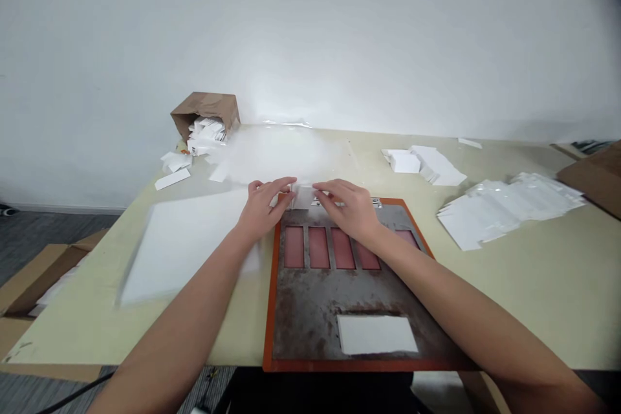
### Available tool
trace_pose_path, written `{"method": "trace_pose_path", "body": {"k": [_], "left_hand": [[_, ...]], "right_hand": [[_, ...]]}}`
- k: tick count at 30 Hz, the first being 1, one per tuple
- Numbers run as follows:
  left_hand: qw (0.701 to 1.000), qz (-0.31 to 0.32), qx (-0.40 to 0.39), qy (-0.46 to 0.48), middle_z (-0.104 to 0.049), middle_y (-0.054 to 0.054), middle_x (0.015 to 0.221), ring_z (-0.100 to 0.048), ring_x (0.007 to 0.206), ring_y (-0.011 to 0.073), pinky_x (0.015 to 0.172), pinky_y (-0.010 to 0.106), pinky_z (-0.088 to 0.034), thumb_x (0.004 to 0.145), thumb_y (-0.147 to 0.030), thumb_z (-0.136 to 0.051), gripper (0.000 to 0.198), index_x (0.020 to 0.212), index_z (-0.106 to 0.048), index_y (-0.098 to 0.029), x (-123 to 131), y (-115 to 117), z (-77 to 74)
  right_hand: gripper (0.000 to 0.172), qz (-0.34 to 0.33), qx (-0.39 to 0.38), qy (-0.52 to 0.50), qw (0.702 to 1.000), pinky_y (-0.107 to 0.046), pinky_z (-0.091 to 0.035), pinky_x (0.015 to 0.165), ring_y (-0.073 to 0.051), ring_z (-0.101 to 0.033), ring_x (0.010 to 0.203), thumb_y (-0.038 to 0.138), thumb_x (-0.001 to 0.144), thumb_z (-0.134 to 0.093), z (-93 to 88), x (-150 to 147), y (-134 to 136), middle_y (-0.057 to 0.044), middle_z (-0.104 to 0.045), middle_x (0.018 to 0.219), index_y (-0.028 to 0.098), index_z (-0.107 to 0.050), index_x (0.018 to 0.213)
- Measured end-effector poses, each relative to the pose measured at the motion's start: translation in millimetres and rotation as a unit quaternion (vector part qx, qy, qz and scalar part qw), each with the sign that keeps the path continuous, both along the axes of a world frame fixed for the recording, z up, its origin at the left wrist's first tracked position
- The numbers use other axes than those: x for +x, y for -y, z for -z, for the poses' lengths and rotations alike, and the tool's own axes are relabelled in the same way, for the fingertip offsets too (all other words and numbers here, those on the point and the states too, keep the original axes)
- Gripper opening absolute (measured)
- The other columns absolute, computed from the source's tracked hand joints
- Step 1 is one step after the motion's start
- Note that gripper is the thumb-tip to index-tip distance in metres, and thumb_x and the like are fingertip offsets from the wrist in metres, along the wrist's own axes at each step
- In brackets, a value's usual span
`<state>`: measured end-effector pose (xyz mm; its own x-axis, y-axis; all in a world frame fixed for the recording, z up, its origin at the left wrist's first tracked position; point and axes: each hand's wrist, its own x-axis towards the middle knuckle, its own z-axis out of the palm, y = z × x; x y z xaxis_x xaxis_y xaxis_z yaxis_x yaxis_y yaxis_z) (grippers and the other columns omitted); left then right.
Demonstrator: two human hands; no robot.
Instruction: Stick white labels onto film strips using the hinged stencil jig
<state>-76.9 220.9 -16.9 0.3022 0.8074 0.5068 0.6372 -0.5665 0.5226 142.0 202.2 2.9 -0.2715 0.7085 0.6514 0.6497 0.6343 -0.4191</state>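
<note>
A rusty metal plate [310, 310] with an orange rim lies on the table in front of me, with several red rectangular slots [319, 247] near its far end. A small white folded piece [303, 196] sits at the plate's far edge. My left hand [264, 207] and my right hand [347, 208] both have fingers curled onto this piece from either side, pinching it between them. A white rectangular card [377, 334] lies on the near part of the plate.
A tipped brown cardboard box [206, 110] spills white pieces at the back left. A large white sheet [179, 242] lies left of the plate. Stacks of white packets [504, 210] lie at right, with more white pieces [422, 163] behind. Cardboard boxes [29, 284] sit on the floor at left.
</note>
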Motion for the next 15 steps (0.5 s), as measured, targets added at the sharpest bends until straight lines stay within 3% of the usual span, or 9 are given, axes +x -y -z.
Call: {"method": "trace_pose_path", "body": {"k": [4,7,9,11,15], "left_hand": [[1.0,-0.012,-0.006,0.024,-0.074,-0.001,0.101,-0.069,0.097,0.018,0.093,0.036,-0.035,0.095,-0.033,-0.051,0.027,0.12,-0.061,-0.03,1.5,-0.1,0.3],[0.998,-0.029,-0.012,0.046,-0.074,-0.002,0.096,-0.069,0.098,0.0187,0.092,0.036,-0.037,0.094,-0.03,-0.052,0.026,0.118,-0.062,-0.03,2.4,0.4,-0.8],[0.998,-0.036,-0.011,0.047,-0.074,-0.001,0.096,-0.068,0.098,0.0193,0.093,0.037,-0.037,0.094,-0.031,-0.052,0.027,0.118,-0.062,-0.029,3.0,0.8,-1.4],[0.998,-0.036,-0.01,0.041,-0.074,-0.001,0.097,-0.068,0.098,0.0193,0.093,0.037,-0.036,0.094,-0.032,-0.051,0.027,0.119,-0.062,-0.029,3.5,1.1,-1.5],[0.999,-0.032,-0.007,0.025,-0.074,-0.001,0.096,-0.068,0.095,0.0177,0.092,0.036,-0.035,0.095,-0.031,-0.05,0.027,0.119,-0.062,-0.029,4.3,1.3,-1.0]], "right_hand": [[0.021,0.011,-0.152,-0.147,0.977,-0.027,-0.046,0.055,-0.01,-0.052,0.052,0.036,0.086,-0.063,-8.6,1.3,4.0,-0.004,-0.072,0.083,0.02,-0.073,0.095],[0.023,-0.067,-0.314,-0.212,0.923,-0.027,-0.046,0.06,-0.011,-0.057,0.06,0.039,0.077,-0.07,-14.4,-1.6,9.2,-0.003,-0.071,0.084,0.019,-0.072,0.089],[0.022,-0.118,-0.399,-0.212,0.885,-0.028,-0.048,0.067,-0.013,-0.061,0.069,0.038,0.074,-0.073,-16.2,-6.1,13.6,-0.003,-0.071,0.082,0.019,-0.072,0.084],[0.021,-0.131,-0.459,-0.192,0.858,-0.028,-0.047,0.066,-0.012,-0.059,0.067,0.036,0.073,-0.073,-17.2,-11.6,17.9,-0.001,-0.069,0.077,0.019,-0.072,0.084],[0.016,-0.105,-0.514,-0.158,0.837,-0.024,-0.038,0.054,-0.008,-0.049,0.055,0.031,0.073,-0.071,-20.3,-20.0,23.4,0.003,-0.062,0.065,0.019,-0.071,0.084]]}}
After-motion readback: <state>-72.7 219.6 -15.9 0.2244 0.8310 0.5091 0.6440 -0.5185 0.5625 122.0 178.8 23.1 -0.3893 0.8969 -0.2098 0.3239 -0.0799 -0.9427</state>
